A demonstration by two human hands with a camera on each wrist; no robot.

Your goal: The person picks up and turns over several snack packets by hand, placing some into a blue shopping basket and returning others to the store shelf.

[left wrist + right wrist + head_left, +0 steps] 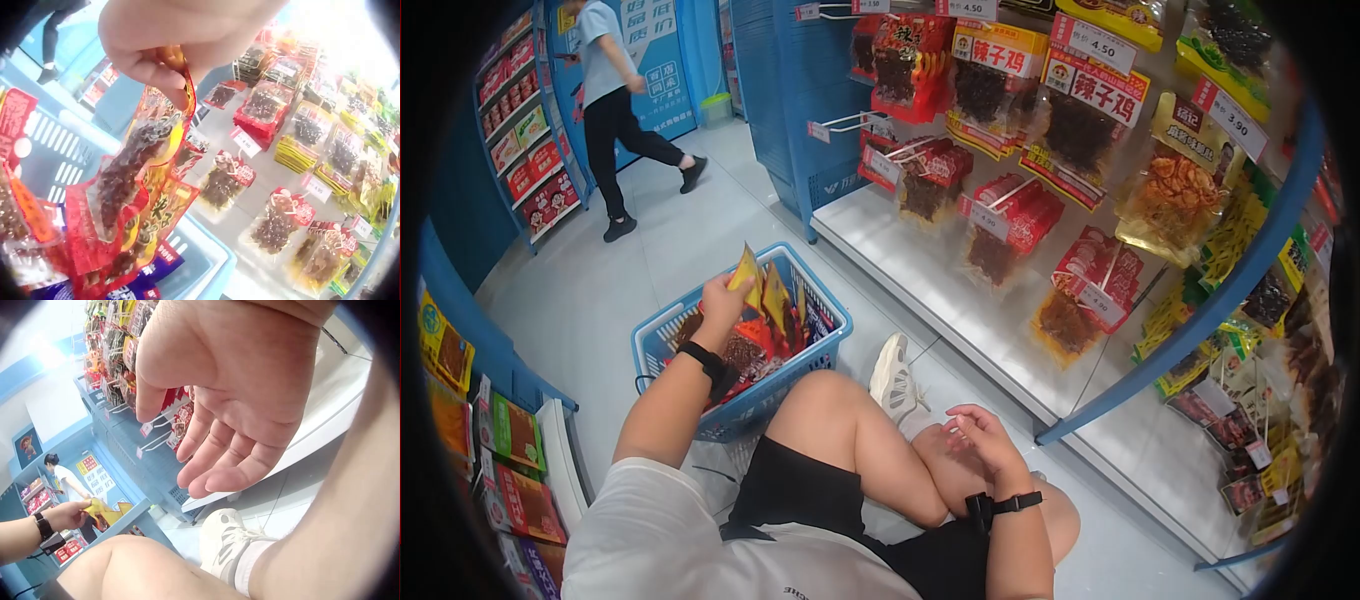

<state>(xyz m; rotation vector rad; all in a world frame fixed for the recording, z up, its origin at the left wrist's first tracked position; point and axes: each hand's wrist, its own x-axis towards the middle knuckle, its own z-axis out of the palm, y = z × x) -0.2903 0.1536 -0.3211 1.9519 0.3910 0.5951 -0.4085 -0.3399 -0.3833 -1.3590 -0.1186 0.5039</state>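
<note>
My left hand is over the blue basket, pinching the top edge of a red and yellow snack packet between thumb and fingers. Other packets, red, yellow and dark blue, lie in the basket beneath and beside it. Above my bent leg, my right hand hangs in the air with relaxed, slightly bent fingers and an empty palm, as the right wrist view also shows.
Hooks on the right-hand rack hold hanging snack packets above a white shelf base. More packets are at the left edge. A person in a light blue top walks at the back left. My shoe is beside the basket.
</note>
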